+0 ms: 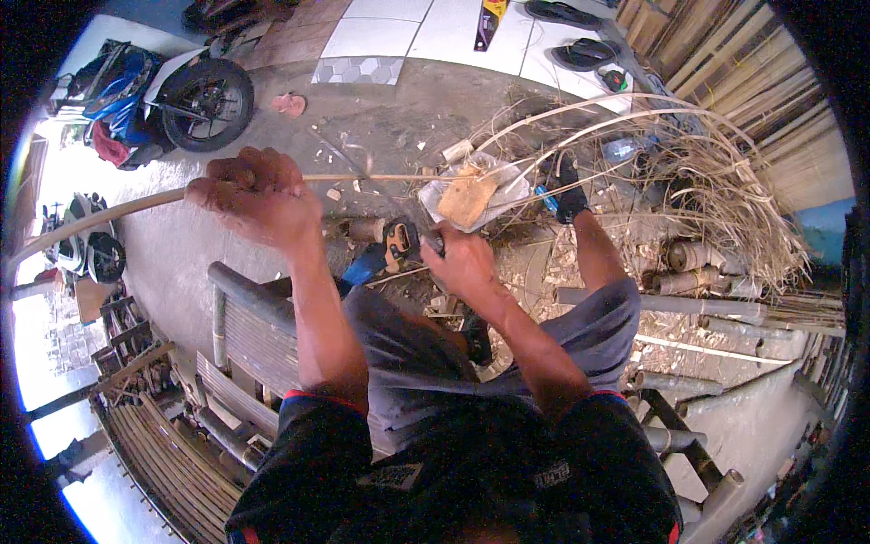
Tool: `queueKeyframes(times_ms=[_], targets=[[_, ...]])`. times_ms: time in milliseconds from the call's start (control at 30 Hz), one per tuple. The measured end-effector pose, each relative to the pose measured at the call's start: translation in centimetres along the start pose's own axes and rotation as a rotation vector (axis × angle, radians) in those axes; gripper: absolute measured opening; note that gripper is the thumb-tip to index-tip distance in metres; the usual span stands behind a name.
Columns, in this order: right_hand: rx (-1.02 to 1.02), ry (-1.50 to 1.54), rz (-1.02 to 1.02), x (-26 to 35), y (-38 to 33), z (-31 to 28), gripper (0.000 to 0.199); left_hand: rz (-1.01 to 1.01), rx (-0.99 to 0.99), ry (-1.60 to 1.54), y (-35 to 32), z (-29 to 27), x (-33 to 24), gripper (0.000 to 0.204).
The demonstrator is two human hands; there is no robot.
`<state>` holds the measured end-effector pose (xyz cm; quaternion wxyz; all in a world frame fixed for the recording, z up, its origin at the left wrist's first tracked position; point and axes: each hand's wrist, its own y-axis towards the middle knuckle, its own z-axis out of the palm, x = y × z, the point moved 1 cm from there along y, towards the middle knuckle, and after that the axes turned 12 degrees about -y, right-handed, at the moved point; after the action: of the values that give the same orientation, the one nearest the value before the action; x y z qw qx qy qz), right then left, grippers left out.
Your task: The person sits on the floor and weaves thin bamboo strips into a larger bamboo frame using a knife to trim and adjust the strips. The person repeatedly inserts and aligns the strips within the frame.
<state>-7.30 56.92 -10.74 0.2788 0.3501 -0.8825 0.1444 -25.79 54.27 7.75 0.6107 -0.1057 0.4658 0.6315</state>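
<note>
My left hand (258,199) is raised at the left, closed around a long, thin bamboo strip (118,210). One end of the strip runs out past the left edge; the other passes right, above the littered floor. In front of my lap, my right hand (467,267) wraps around the dark handle of a long knife. The narrow blade (381,192) slants up and left, crossing the strip in view; whether they touch I cannot tell. Just beyond my right hand, a yellowish block (468,196) rests on a crumpled whitish sheet (517,186).
Tangled bamboo shavings (716,172) heap at the right, beside a plastic bottle (625,148). Split bamboo slats (752,63) lean at the upper right. A bamboo bench (258,335) stands at my left, a motorcycle (172,104) farther off. A blue-and-tan object (397,243) lies near my knees.
</note>
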Motion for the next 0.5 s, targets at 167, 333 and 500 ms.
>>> queueKeyframes(times_ms=[167,333,500], targets=[[-0.023,-0.107,0.053,-4.2,0.0,4.2,0.037,0.089,-0.04,0.075,1.0,-1.4,0.3,0.052],[-0.061,-0.17,0.074,-10.3,-0.5,8.0,0.035,0.059,-0.048,0.027,1.2,-1.8,0.4,0.048],[0.026,-0.228,0.173,-12.0,-0.3,9.3,0.031,0.13,0.035,0.074,1.5,-2.4,0.1,0.044]])
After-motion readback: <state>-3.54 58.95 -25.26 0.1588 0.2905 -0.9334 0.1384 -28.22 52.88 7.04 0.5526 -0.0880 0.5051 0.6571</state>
